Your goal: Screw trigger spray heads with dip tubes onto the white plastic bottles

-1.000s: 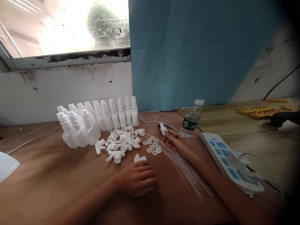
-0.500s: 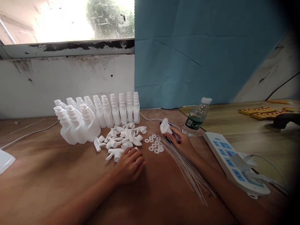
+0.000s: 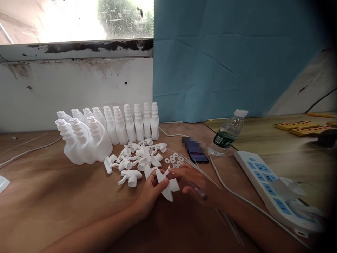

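Observation:
My left hand (image 3: 151,191) is closed around a white trigger sprayer head (image 3: 166,191), held just above the table. My right hand (image 3: 193,179) is beside it, its fingertips at the sprayer head's trigger. A dark stick-like tool (image 3: 198,191) lies across the right palm, blurred, its kind unclear. Behind the hands is a pile of loose white sprayer heads (image 3: 143,156). Small white washers (image 3: 173,158) lie just beyond the right fingers. Thin clear tubes (image 3: 210,177) run partly under the right hand and forearm.
White spray bottles (image 3: 122,126) without tops stand in rows at the back left. A phone (image 3: 197,154) lies behind my right hand. Farther right are a water bottle (image 3: 226,135) and a power strip (image 3: 268,182) with plugs. A white cable (image 3: 237,196) passes near my right forearm.
My right hand has come from over the phone down and left to my left hand, uncovering the phone. My left hand, earlier palm-down by the pile, has turned up and now holds a sprayer head.

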Tool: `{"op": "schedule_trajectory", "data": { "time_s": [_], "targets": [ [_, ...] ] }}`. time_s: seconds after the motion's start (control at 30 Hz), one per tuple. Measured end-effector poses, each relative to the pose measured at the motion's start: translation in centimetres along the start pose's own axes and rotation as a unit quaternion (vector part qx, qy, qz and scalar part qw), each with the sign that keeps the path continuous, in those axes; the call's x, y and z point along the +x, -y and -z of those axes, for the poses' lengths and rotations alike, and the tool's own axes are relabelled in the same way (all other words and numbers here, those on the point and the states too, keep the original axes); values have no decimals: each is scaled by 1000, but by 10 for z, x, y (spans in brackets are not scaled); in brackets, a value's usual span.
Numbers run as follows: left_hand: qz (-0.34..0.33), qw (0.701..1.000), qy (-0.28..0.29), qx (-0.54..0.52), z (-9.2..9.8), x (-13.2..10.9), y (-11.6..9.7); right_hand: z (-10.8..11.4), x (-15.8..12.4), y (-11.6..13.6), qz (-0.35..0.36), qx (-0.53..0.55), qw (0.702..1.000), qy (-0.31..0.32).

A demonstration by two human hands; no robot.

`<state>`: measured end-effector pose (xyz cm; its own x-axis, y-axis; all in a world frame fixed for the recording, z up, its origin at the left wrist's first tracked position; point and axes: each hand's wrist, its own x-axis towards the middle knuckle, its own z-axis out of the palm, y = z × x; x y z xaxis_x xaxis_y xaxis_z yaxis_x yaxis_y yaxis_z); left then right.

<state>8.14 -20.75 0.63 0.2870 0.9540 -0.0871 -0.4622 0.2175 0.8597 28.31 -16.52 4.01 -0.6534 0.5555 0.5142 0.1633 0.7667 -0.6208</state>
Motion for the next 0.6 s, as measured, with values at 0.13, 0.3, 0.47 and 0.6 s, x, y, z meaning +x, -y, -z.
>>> {"op": "schedule_trajectory", "data": {
  "time_s": [0.13, 0.3, 0.47, 0.6],
  "targets": [
    [15, 996, 29, -79, 7, -3, -4, 3, -6, -2, -138, 126, 981, -49],
    [1, 993, 42, -110, 12, -1, -5, 5, -5, -7, -176, 353, 910, -130],
    [0, 995, 24, -93, 9, -1, -6, 2, -7, 2, -176, 292, 937, -80],
    [3, 998, 8, -67, 5, -2, -6, -1, -11, 6, -98, 107, 988, -57]
  ]
}}
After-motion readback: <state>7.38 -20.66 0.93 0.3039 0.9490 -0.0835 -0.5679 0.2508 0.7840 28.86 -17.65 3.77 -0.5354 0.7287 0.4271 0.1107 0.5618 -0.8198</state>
